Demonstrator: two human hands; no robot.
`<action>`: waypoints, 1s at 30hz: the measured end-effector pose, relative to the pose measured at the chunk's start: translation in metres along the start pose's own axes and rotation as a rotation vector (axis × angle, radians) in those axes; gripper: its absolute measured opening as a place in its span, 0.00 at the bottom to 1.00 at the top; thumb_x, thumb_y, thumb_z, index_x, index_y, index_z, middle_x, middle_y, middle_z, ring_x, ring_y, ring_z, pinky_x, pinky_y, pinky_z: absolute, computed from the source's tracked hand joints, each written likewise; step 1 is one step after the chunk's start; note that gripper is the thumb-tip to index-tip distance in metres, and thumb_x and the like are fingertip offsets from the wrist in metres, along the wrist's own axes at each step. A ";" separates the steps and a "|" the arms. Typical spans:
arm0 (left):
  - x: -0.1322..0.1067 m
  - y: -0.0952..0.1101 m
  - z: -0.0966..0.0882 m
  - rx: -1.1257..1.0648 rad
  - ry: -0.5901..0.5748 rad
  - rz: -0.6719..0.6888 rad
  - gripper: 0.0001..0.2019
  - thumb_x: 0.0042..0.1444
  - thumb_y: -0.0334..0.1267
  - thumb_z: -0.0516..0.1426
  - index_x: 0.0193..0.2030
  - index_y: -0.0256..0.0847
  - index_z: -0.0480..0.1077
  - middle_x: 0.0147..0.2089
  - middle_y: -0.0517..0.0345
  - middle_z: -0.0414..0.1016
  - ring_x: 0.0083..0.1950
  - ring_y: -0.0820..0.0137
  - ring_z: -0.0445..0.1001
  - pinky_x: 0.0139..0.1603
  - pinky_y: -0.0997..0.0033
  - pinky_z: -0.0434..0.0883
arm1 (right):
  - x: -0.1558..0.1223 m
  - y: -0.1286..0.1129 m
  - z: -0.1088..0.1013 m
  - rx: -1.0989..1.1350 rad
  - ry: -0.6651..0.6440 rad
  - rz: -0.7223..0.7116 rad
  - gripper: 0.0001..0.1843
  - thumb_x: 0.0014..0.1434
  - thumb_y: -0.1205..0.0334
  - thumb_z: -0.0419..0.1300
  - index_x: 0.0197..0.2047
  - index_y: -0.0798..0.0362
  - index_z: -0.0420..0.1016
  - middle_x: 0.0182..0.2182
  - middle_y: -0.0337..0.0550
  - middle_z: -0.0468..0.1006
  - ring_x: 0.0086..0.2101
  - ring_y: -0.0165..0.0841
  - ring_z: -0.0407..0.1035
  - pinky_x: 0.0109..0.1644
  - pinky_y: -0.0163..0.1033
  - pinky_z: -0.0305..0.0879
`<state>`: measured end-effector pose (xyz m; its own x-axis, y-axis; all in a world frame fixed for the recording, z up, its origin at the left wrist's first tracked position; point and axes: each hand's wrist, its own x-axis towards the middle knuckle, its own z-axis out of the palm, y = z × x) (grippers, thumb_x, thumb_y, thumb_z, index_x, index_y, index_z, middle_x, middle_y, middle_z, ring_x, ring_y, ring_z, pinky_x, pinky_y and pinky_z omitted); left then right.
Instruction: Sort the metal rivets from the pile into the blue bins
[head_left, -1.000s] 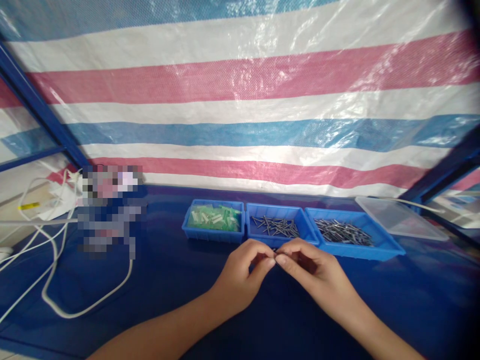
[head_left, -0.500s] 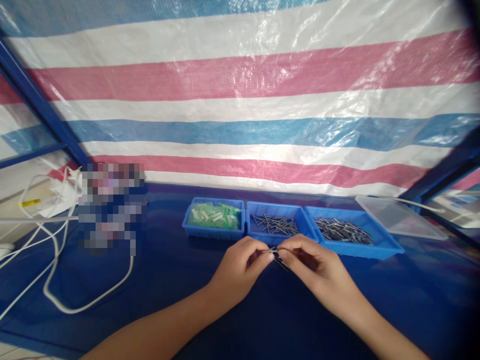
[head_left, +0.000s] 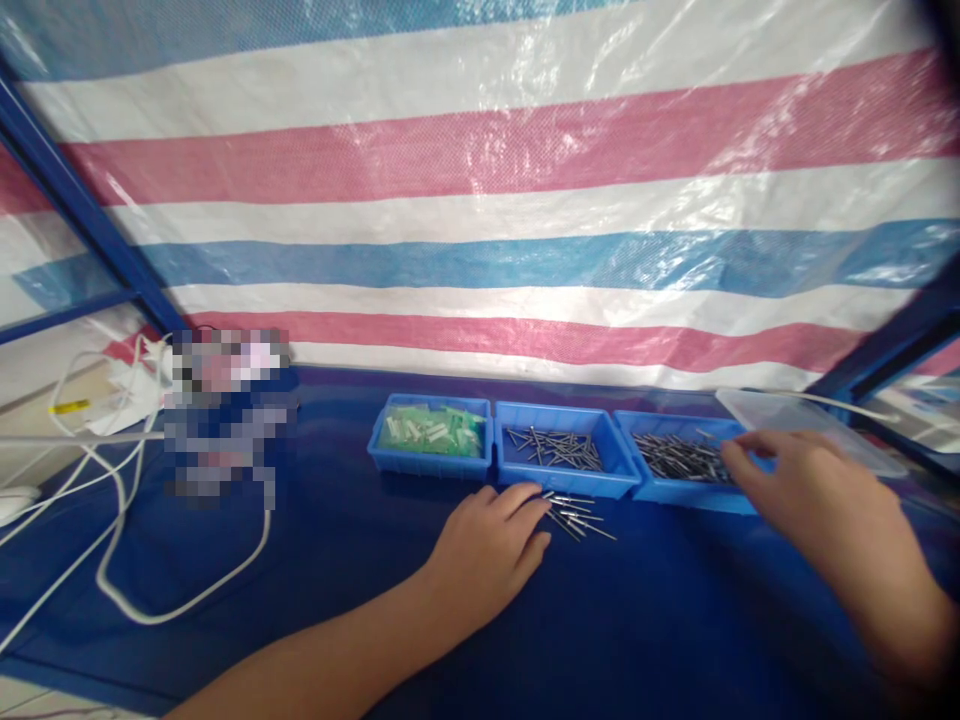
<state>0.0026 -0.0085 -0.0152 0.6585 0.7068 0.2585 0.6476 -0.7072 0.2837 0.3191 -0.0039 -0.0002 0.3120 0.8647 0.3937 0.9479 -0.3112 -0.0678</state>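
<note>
My left hand rests on the blue table with its fingers loosely apart. Its fingertips touch the left end of a small pile of thin metal pins, which look like blind rivets. My right hand is over the right end of the right blue bin, thumb and forefinger brought together. Whatever lies between those fingertips is too small and blurred to make out. Many dark metal pins fill that bin. In the middle blue bin lie loose, nail-like metal pins.
The left blue bin holds green-and-white small packets. A clear plastic lid lies behind the right bin. White cables loop over the table's left side. A striped plastic sheet hangs behind.
My hands have come apart. The right one moved right to the right bin, while the left stayed near the middle and opened. The pile of pins on the table is now uncovered.
</note>
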 end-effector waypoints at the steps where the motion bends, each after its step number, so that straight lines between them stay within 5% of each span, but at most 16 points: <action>1: 0.000 0.001 0.000 0.041 -0.007 0.002 0.15 0.63 0.39 0.51 0.56 0.44 0.66 0.59 0.59 0.69 0.44 0.64 0.72 0.47 0.62 0.70 | 0.003 0.008 0.003 -0.021 -0.029 -0.002 0.17 0.59 0.49 0.50 0.36 0.50 0.75 0.34 0.56 0.76 0.29 0.47 0.72 0.30 0.46 0.62; 5: 0.001 0.002 -0.001 0.119 -0.024 0.024 0.14 0.63 0.39 0.51 0.54 0.43 0.67 0.57 0.57 0.71 0.44 0.63 0.72 0.43 0.62 0.70 | 0.004 0.004 0.001 0.067 0.033 -0.030 0.15 0.59 0.48 0.51 0.36 0.48 0.73 0.33 0.55 0.76 0.29 0.48 0.72 0.30 0.47 0.63; 10: 0.001 0.000 0.000 0.093 -0.037 0.026 0.09 0.63 0.36 0.51 0.48 0.43 0.70 0.49 0.56 0.73 0.42 0.65 0.71 0.43 0.65 0.69 | -0.027 -0.058 -0.025 0.560 0.335 -0.373 0.07 0.61 0.58 0.55 0.34 0.49 0.72 0.31 0.47 0.76 0.29 0.37 0.71 0.36 0.42 0.65; 13: 0.001 -0.001 0.001 0.087 -0.036 0.012 0.09 0.64 0.36 0.50 0.48 0.43 0.69 0.45 0.56 0.73 0.41 0.65 0.71 0.43 0.65 0.69 | -0.050 -0.092 -0.030 0.666 0.219 -0.727 0.04 0.60 0.65 0.55 0.36 0.50 0.72 0.30 0.44 0.76 0.30 0.34 0.70 0.38 0.41 0.65; 16: 0.002 -0.001 0.002 0.093 -0.034 -0.003 0.12 0.64 0.36 0.49 0.52 0.44 0.67 0.45 0.55 0.72 0.41 0.65 0.71 0.41 0.66 0.69 | -0.063 -0.108 -0.027 0.518 -0.008 -0.885 0.09 0.62 0.65 0.53 0.34 0.52 0.73 0.28 0.44 0.75 0.29 0.34 0.69 0.35 0.39 0.64; 22: 0.004 -0.002 0.004 0.106 -0.072 -0.024 0.07 0.63 0.35 0.51 0.42 0.42 0.69 0.44 0.55 0.69 0.41 0.66 0.70 0.41 0.67 0.69 | -0.067 -0.113 -0.021 0.331 -0.292 -0.896 0.06 0.61 0.62 0.56 0.33 0.52 0.72 0.28 0.42 0.75 0.31 0.36 0.71 0.33 0.39 0.62; 30: 0.003 -0.002 0.005 0.121 -0.080 -0.008 0.08 0.65 0.34 0.47 0.40 0.41 0.67 0.41 0.55 0.69 0.39 0.66 0.69 0.39 0.66 0.68 | -0.065 -0.112 -0.013 0.401 -0.293 -0.819 0.05 0.61 0.65 0.55 0.35 0.51 0.72 0.29 0.41 0.76 0.31 0.36 0.72 0.33 0.38 0.62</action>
<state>0.0057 -0.0052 -0.0196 0.6786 0.7120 0.1804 0.6912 -0.7021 0.1709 0.1915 -0.0304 -0.0064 -0.5056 0.8351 0.2168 0.8132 0.5452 -0.2035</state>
